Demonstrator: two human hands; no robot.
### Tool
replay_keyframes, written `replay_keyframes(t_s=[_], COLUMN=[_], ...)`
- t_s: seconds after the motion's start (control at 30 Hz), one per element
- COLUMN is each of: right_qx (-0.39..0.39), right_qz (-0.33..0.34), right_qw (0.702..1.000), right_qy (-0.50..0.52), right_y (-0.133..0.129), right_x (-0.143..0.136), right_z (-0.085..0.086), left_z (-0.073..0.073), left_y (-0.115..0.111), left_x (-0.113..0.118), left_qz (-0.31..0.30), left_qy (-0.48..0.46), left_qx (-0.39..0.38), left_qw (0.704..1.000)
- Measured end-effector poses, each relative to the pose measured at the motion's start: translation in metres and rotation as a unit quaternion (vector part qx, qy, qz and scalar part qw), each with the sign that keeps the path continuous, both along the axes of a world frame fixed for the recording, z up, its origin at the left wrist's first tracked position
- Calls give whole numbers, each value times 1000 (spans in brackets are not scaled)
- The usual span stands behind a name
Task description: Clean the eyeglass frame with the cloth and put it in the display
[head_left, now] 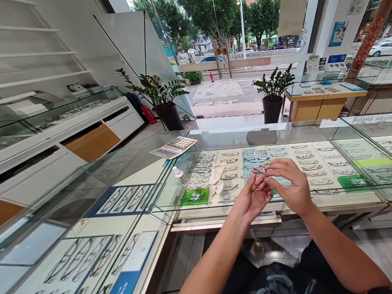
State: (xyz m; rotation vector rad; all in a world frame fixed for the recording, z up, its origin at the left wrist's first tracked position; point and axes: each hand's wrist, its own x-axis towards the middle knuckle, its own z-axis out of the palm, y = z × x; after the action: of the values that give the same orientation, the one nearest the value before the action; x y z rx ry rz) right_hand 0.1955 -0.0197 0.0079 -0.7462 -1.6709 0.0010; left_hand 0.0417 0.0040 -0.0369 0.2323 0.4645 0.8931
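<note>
Our forearms reach out over the glass counter (pixel 216 137). Our left hand (pixel 251 201) and right hand (pixel 293 184) pinch a pair of glasses (pixel 260 170) between them above it. A small bottle (pixel 180 175), a cloth (pixel 216 175) and a calculator (pixel 174 146) lie left of them.

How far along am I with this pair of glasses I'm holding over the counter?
Set out on the glass counter already: a small dropper bottle and a pale cloth. In hand: left hand and right hand both grip the glasses. Left: cloth and bottle lie untouched.
</note>
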Motion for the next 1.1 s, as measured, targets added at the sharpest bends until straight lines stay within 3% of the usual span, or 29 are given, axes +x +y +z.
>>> replay_keyframes(t_s=[0.4, 0.57, 0.67, 0.77, 0.83, 0.93, 1.1], right_qx=[-23, -28, -40, -85, -130, -218, -254], right_qz=[40, 36, 26, 12, -32, -92, -108], right_qw=[999, 998, 996, 977, 946, 858, 813], right_qy=[-14, -34, -80, -195, -296, -457, -513], right_y=[3, 18, 53, 108, 146, 193, 240], right_x=[-7, 0, 16, 32, 38, 37, 26], right_z=[3, 8, 7, -1, -10, -22, -38], left_z=[-10, -16, -26, -39, -50, -70, -116], left_y=[-3, -6, -11, -20, -27, -44, -83], left_x=[-5, -13, -29, -53, -71, -99, -134], left_qz=[-57, -65, -3, 93, 154, 219, 268], left_qy=[-23, 44, 110, 171, 212, 269, 334], left_qx=[18, 64, 101, 104, 96, 67, -15], left_qw=[998, 995, 989, 975, 960, 936, 904])
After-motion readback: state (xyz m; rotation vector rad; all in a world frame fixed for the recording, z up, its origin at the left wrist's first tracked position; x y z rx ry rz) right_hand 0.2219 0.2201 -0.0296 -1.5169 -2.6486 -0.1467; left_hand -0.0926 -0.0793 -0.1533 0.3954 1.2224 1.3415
